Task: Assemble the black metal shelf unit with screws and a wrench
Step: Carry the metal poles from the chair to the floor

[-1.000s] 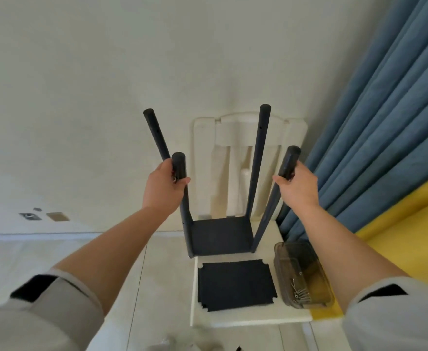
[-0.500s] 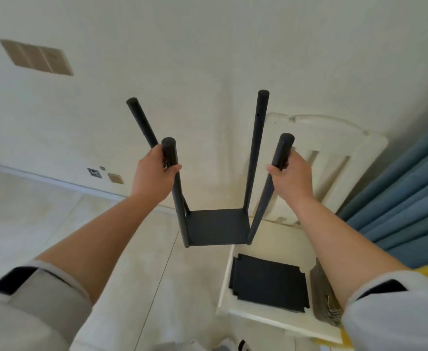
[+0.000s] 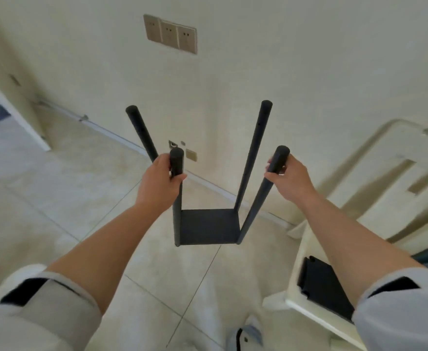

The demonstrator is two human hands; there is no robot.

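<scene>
Item: partly built black shelf unit (image 3: 209, 225), one panel and four posts, carried in the air over the tiled floor (image 3: 63, 198). Nearest us, below our right forearm, the spare black panels (image 3: 321, 285) lie on the white chair seat (image 3: 306, 309), well apart from the frame. Left hand (image 3: 158, 184): wrapped around the near left post (image 3: 177, 173) just under its cap, thumb across the front. Right hand (image 3: 291, 181): wrapped around the near right post (image 3: 266, 193) at a similar height. Between and below the hands hangs the fitted bottom panel (image 3: 209, 225), roughly level, clear of the floor. Beyond the hands stand the two far posts (image 3: 254, 153), ungripped and splayed outward; screw holes show near the top of the right one. Handling note, by our judgement: the step is moving the frame to the floor to work on it. We should keep both hands at equal height so the panel stays level, avoid squeezing the near posts together, since only one panel ties them, and lower until all four feet land together. Farthest: the wall with its socket plates (image 3: 171, 34).
</scene>
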